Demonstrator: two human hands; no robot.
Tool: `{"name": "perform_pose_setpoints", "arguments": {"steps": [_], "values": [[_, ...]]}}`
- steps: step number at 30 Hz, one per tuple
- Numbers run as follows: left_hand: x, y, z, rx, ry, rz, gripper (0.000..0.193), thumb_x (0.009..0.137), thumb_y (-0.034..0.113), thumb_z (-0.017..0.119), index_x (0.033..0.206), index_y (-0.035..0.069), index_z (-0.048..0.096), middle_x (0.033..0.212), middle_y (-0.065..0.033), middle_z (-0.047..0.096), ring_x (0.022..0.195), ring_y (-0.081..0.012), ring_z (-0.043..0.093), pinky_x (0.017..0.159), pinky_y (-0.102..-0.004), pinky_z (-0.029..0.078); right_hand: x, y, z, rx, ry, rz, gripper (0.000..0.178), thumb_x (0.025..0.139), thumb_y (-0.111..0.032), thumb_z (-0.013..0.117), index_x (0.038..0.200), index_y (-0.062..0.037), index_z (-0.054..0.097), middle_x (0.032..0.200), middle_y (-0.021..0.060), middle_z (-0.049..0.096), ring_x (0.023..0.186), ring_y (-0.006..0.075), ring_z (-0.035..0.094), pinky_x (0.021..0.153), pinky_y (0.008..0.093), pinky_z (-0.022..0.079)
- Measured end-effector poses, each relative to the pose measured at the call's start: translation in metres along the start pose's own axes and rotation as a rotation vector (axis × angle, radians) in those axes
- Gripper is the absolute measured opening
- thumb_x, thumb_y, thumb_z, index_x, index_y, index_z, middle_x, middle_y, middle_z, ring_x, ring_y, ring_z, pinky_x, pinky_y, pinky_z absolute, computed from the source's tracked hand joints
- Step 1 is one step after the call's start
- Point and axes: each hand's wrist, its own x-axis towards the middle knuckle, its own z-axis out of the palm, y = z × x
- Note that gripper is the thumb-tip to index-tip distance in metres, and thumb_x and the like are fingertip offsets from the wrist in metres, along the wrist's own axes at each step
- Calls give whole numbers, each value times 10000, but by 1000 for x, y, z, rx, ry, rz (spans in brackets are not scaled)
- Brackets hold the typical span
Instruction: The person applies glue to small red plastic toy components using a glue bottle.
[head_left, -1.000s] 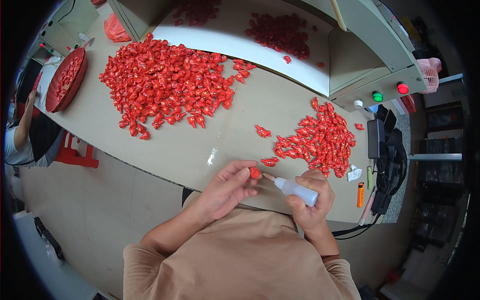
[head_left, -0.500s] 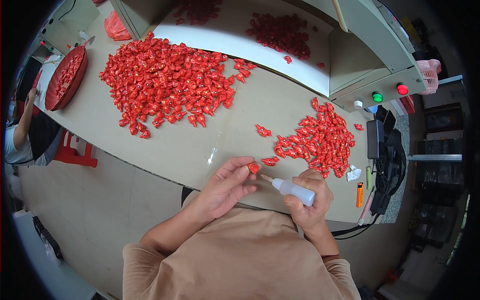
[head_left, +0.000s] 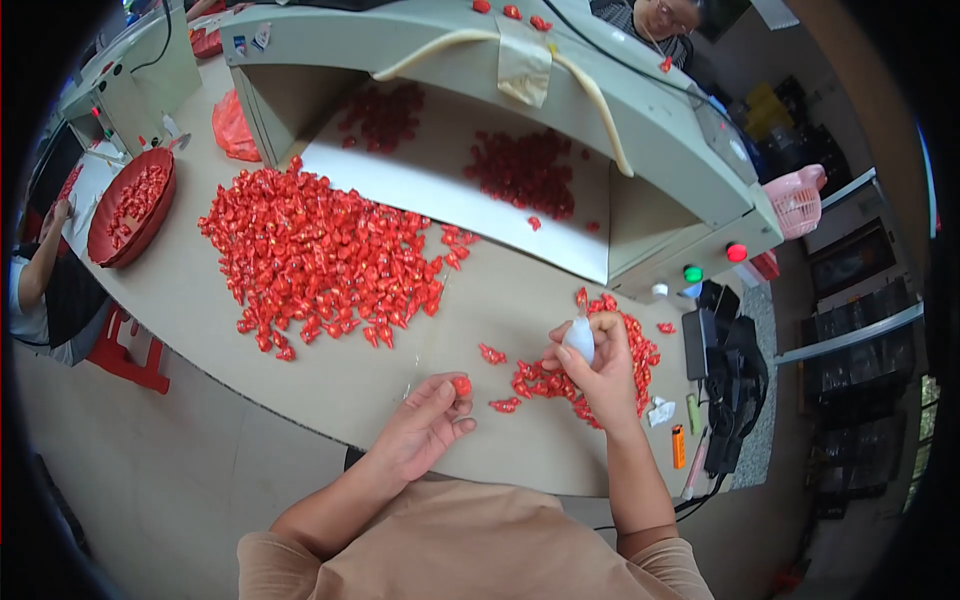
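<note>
Head view: left grip [head_left: 418, 428] is pinching a red piece [head_left: 461, 386] above the worktop [head_left: 535, 445]; right grip [head_left: 600, 362] is closing round a white bottle [head_left: 579, 338], tip upward, overlapping the smaller red pile [head_left: 643, 352] in view. Careful handling is probably needing light bottle pressure.

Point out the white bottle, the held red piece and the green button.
White bottle [head_left: 579, 341]: head view, on its body.
Held red piece [head_left: 461, 386]: head view, on its exposed side.
Green button [head_left: 693, 273]: head view, on its face.
</note>
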Motion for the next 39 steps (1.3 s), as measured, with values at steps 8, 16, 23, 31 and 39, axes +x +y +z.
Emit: {"name": "perform_pose_setpoints", "arguments": {"steps": [8, 16, 23, 31, 39], "values": [[-2, -6, -19, 43, -198, 16, 219, 958, 131, 526, 1148, 46, 595, 1008, -43, 605, 859, -123, 556, 824, -331, 484, 129, 21, -24, -854, -16, -322, 164, 827, -10, 637, 982, -5, 582, 929, 95, 607, 859, 174, 608, 776, 337, 521], [5, 1, -21, -45, -272, -28, 228, 964, 126, 517, 1161, 41, 593, 1004, -41, 606, 843, -123, 547, 808, -338, 484, 189, 27, -19, -1151, -236, -533, 213, 792, -26, 631, 1005, -45, 627, 984, 128, 622, 920, 334, 604, 789, 403, 492], [1, 0, -23, -50, -273, -40, 247, 968, 122, 506, 1186, 36, 585, 1003, -36, 606, 852, -116, 541, 811, -332, 484, 191, 39, -16, -1121, -89, -476, 197, 816, -96, 664, 1004, -51, 630, 918, 147, 636, 889, 346, 606, 778, 390, 495], [4, -2, -24, -31, -235, -4, 240, 962, 121, 518, 1175, 36, 592, 1014, -49, 624, 850, -116, 563, 805, -328, 499, 92, 10, 18, -453, 24, 32, 156, 877, -93, 634, 993, 11, 626, 803, 21, 612, 670, 54, 545, 574, 205, 451], [4, -7, -19, 79, -183, 59, 234, 945, 117, 551, 1156, 38, 612, 1031, -66, 649, 849, -105, 589, 786, -312, 519, -39, -13, 46, -460, -35, -97, 165, 777, 67, 688, 928, 18, 642, 917, 78, 627, 766, 121, 598, 638, 237, 492]]}}
